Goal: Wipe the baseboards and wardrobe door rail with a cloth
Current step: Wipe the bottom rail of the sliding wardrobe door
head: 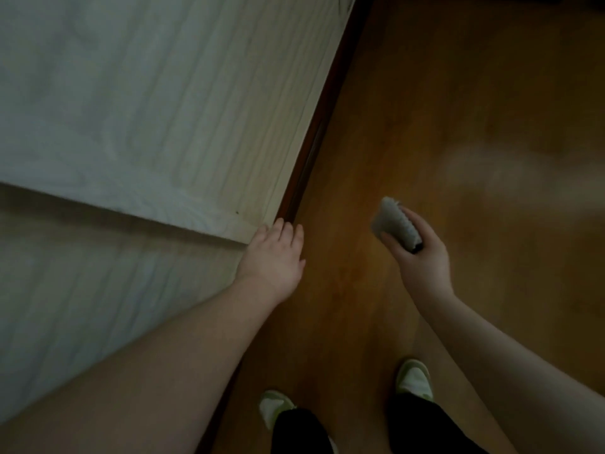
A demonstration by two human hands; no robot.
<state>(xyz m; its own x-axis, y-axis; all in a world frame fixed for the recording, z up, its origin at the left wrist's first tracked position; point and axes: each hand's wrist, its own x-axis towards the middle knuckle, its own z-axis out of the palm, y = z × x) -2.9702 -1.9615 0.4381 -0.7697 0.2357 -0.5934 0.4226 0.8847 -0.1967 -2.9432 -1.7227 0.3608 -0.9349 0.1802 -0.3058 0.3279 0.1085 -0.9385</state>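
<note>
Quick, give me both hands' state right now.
Left hand: open, fingers straight, at the wardrobe door edge.
Right hand: grips the folded cloth.

The setting was a dim domestic room, probably a bedroom. A pale wood-grain wardrobe door [157,103] stood left of a dark rail [314,139], with warm wooden flooring [425,109] to the rail's right.
</note>
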